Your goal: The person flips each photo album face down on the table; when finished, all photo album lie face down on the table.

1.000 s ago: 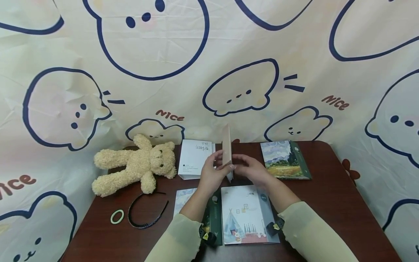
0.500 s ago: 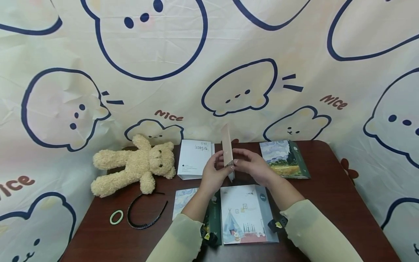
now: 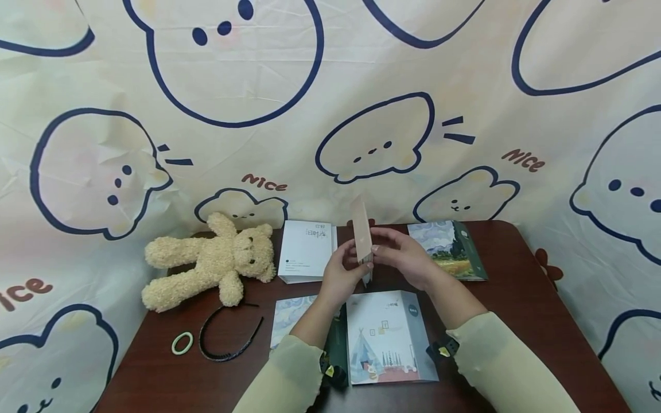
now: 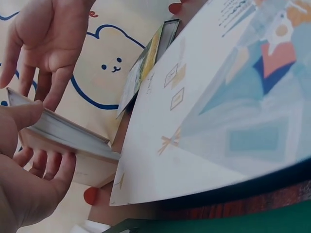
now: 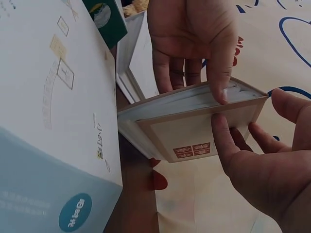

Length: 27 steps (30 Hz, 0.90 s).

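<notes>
A beige-covered book [image 3: 363, 229] stands on edge between both hands over the back middle of the table. My left hand [image 3: 341, 275] grips it from the left, thumb over the page edges and fingers against the cover. On the other side is my right hand [image 3: 405, 258]; its fingers reach along the cover, and the thumb touches it near the red square print seen in the right wrist view. Just in front lies a white book [image 3: 379, 338] with a tent picture. Beneath the left forearm, a landscape-cover book [image 3: 291, 315] with a dark green spine is partly hidden.
Behind the left hand stands another white book [image 3: 306, 249]. A landscape-cover book [image 3: 444, 246] lies at the back right. To the left are a teddy bear [image 3: 227, 258], a black headband [image 3: 227, 358] and a pale green ring [image 3: 182, 343]. A printed cloth [image 3: 289, 155] hangs behind the table.
Both hands and the beige book have shifted slightly to the right, and the book's edge is turned a little. The head view has drifted slightly. The other things lie as before.
</notes>
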{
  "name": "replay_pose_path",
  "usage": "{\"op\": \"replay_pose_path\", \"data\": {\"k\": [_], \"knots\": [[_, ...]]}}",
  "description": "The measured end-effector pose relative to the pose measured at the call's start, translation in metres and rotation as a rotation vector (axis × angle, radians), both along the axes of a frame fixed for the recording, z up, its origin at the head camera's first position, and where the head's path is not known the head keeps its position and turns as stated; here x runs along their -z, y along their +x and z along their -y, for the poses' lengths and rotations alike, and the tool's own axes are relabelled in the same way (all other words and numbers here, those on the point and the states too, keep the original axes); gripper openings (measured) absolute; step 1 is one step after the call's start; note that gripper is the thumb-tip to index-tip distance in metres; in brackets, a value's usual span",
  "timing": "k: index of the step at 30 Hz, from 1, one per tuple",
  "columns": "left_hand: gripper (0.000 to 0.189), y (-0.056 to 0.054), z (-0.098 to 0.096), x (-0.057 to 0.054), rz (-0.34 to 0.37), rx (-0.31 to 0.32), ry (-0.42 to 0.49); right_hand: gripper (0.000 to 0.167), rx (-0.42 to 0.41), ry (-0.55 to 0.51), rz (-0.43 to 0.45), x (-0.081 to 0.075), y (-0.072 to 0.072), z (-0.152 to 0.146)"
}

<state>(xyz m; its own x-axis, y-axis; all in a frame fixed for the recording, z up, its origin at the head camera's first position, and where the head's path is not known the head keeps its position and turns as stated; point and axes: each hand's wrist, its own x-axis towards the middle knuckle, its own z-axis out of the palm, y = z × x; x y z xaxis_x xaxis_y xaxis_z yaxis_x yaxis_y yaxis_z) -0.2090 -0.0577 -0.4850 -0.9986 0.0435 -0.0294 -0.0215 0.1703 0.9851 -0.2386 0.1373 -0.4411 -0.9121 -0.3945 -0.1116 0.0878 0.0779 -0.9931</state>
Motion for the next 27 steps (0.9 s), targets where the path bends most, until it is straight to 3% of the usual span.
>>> {"op": "replay_pose_path", "data": {"k": [27], "knots": [[0.07, -0.002, -0.007, 0.012, 0.121, 0.116, -0.104, 0.066, 0.096, 0.067, 0.033, 0.009, 0.0, -0.032]]}}
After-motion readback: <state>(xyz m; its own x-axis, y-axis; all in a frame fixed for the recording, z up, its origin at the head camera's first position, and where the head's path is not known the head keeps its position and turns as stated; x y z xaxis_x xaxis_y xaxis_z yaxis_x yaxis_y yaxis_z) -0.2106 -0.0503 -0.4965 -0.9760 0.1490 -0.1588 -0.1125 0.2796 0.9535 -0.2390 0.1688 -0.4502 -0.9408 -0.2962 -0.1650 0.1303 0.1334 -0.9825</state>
